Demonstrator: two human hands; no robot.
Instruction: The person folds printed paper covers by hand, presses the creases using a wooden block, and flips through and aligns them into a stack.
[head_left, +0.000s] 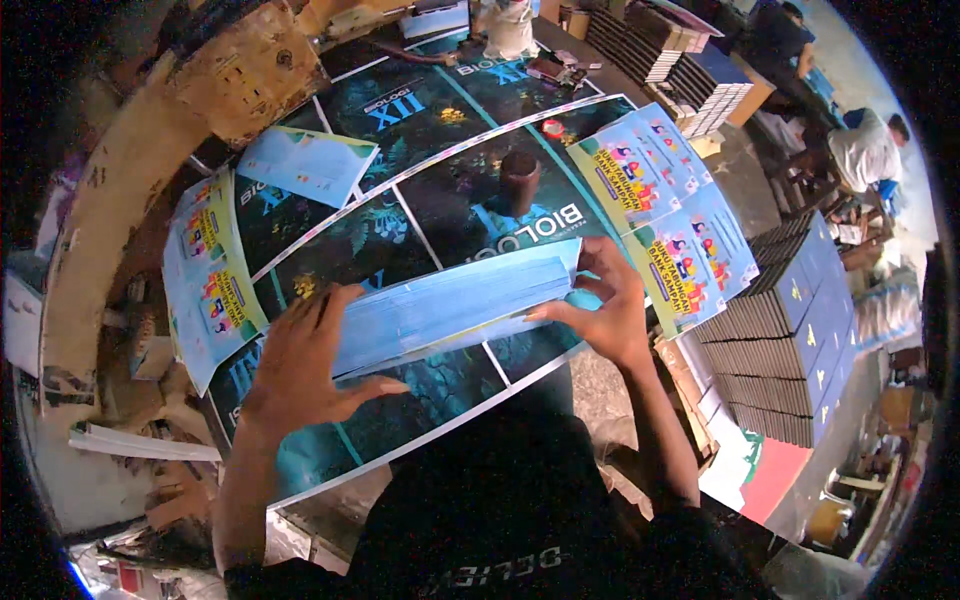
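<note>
While the right hand [612, 305] pinches one end of a blue paper stack [460, 308], the left hand [300, 350] spreads wide at the other, its contact hard to judge; dark printed sheets [450, 205] lie beneath, bearing a brown cylinder [518, 182].

We observe smooth paper in the blue stack [450, 308], glossy paper in the dark sheets [450, 215], matt cardboard in the carton [235, 85], matt cloth in the shirt [480, 500].

The blue papers [455, 300] hide some of the dark poster [430, 215]. The top edge cuts the white bag [510, 32]. I can't name the tiny things [558, 72] beside it.
</note>
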